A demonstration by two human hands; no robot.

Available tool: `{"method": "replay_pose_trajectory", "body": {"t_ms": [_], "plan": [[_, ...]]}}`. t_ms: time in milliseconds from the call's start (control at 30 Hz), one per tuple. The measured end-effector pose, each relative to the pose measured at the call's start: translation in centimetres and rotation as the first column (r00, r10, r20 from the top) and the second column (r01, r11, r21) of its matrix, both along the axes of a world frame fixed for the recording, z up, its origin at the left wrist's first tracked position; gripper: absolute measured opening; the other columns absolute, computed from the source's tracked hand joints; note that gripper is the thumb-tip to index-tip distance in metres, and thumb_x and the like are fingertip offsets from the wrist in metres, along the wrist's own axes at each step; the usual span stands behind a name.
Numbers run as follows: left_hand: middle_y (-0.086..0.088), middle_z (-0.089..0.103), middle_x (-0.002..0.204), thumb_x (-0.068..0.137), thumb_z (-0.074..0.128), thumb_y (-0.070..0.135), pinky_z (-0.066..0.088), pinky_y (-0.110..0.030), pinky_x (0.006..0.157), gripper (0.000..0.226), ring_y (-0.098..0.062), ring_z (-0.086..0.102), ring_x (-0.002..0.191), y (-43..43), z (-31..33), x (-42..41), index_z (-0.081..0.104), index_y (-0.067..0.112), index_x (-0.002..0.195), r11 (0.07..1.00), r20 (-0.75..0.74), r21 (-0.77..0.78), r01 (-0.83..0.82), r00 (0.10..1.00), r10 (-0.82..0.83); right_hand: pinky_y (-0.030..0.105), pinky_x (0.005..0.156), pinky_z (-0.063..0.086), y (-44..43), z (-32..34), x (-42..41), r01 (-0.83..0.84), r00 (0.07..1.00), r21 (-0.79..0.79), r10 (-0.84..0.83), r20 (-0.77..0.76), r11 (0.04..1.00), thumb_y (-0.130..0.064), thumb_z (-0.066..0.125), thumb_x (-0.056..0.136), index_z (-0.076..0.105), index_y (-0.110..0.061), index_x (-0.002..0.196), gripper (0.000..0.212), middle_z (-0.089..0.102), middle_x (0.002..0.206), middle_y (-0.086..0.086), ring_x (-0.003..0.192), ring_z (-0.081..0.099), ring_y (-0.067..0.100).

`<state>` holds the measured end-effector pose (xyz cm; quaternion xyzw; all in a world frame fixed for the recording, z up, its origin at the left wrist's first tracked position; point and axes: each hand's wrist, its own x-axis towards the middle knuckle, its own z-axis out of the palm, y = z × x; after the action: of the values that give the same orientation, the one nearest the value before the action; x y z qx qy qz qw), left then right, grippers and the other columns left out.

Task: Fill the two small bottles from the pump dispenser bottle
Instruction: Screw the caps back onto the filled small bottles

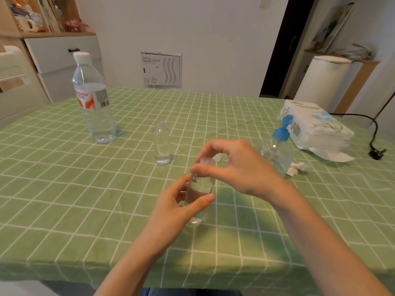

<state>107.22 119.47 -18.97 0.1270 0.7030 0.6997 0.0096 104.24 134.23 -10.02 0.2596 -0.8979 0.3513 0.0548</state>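
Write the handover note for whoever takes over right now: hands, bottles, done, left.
Left hand grips the held small bottle, which is tilted. Right hand pinches its cap.
The second small bottle stands uncapped mid-table. The pump dispenser bottle stands to the right, and a loose white cap lies behind the right hand.
Done: unclear, since the fill levels in the clear bottles can't be read.
Left: probably check both levels, pump in what's missing, and cap both.
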Motion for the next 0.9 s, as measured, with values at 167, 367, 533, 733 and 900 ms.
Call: {"method": "replay_pose_trajectory", "body": {"t_ms": [167, 367, 533, 733, 900], "plan": [[-0.001, 0.072, 0.089, 0.059, 0.075, 0.048, 0.055, -0.034, 0.079, 0.042, -0.013, 0.068, 0.088, -0.2, -0.1, 0.0, 0.064, 0.045, 0.100, 1.000, 0.004, 0.025, -0.004, 1.000, 0.004, 0.003, 0.085, 0.038, 0.6, 0.2, 0.0, -0.056, 0.998, 0.001, 0.056, 0.039, 0.998, -0.036, 0.071, 0.079, 0.069, -0.026, 0.108, 0.031, 0.068, 0.099, -0.014, 0.097, 0.058, -0.006], [-0.006, 0.071, 0.090, 0.059, 0.074, 0.047, 0.052, -0.031, 0.077, 0.043, -0.017, 0.066, 0.086, 0.2, 0.0, 0.0, 0.065, 0.040, 0.100, 0.999, -0.014, 0.035, -0.037, 0.999, 0.038, 0.013, 0.085, 0.046, 0.5, 0.0, 0.1, 0.011, 0.999, -0.055, -0.012, -0.031, 0.998, -0.034, 0.076, 0.075, 0.074, -0.022, 0.096, 0.024, 0.073, 0.091, -0.012, 0.090, 0.063, -0.008], [-0.011, 0.069, 0.091, 0.062, 0.075, 0.044, 0.053, -0.047, 0.083, 0.039, -0.027, 0.064, 0.088, 1.0, 0.1, -0.1, 0.064, 0.041, 0.099, 0.989, -0.058, 0.012, -0.148, 0.987, 0.149, -0.004, 0.080, 0.034, 0.1, -0.3, -0.2, 0.033, 0.989, -0.060, -0.041, -0.139, 0.998, -0.030, 0.076, 0.076, 0.076, -0.017, 0.088, 0.017, 0.063, 0.073, -0.026, 0.079, 0.055, -0.024], [-0.002, 0.072, 0.086, 0.062, 0.081, 0.041, 0.053, -0.045, 0.084, 0.040, -0.018, 0.066, 0.086, 0.6, 0.3, -1.2, 0.064, 0.038, 0.099, 0.989, -0.052, 0.002, -0.151, 0.987, 0.151, -0.002, 0.079, 0.037, 0.0, -0.9, -1.0, 0.048, 0.996, -0.121, -0.057, -0.073, 0.992, -0.033, 0.075, 0.077, 0.073, -0.023, 0.093, 0.020, 0.062, 0.076, -0.028, 0.083, 0.057, -0.020], [0.008, 0.072, 0.096, 0.058, 0.074, 0.040, 0.047, -0.021, 0.079, 0.054, -0.003, 0.066, 0.090, -0.1, 0.6, -3.1, 0.062, 0.028, 0.109, 0.996, -0.010, 0.025, -0.086, 0.996, 0.086, 0.008, 0.089, 0.040, 1.2, -1.4, -2.2, 0.074, 0.994, -0.161, -0.059, 0.097, 0.984, -0.055, 0.070, 0.064, 0.056, -0.043, 0.100, 0.041, 0.066, 0.105, -0.015, 0.104, 0.057, -0.009]]}}
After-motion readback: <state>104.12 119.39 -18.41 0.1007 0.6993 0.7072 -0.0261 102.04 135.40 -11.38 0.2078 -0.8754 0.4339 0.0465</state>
